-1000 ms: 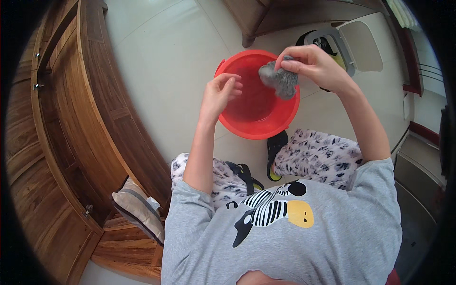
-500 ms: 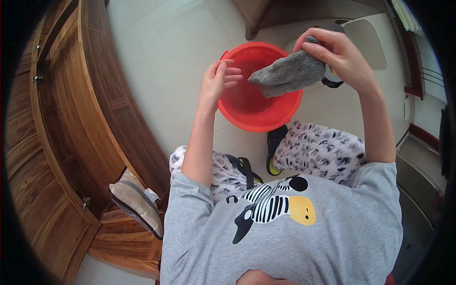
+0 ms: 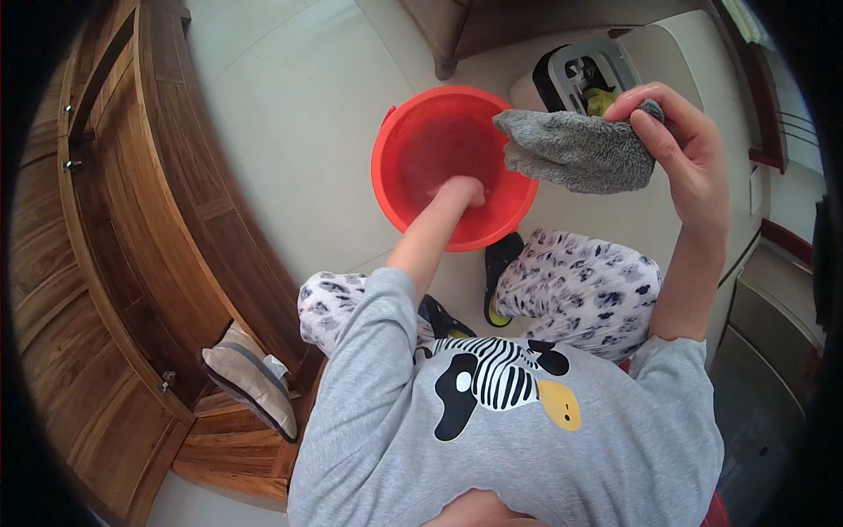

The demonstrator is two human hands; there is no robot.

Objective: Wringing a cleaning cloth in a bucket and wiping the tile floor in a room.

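Note:
A round red plastic basin [image 3: 413,132] stands on the pale floor in front of my feet. My left hand [image 3: 458,191] reaches down inside it, fingers near the bottom; whether it grips anything is hidden. My right hand [image 3: 678,140] is raised at the right of the basin and pinches a fluffy grey cloth [image 3: 575,151], which hangs out to the left over the basin's right rim.
A white and dark machine [image 3: 587,75] with a yellow-green part sits on the floor behind the basin. Curved wooden cabinets [image 3: 132,255] run along the left. A striped cushion [image 3: 250,378] lies on a low wooden step. Dark furniture stands at the top.
My left hand has dropped from above the basin's left rim down into the basin. My right hand lifted the grey cloth out and to the right, and the cloth unfolded.

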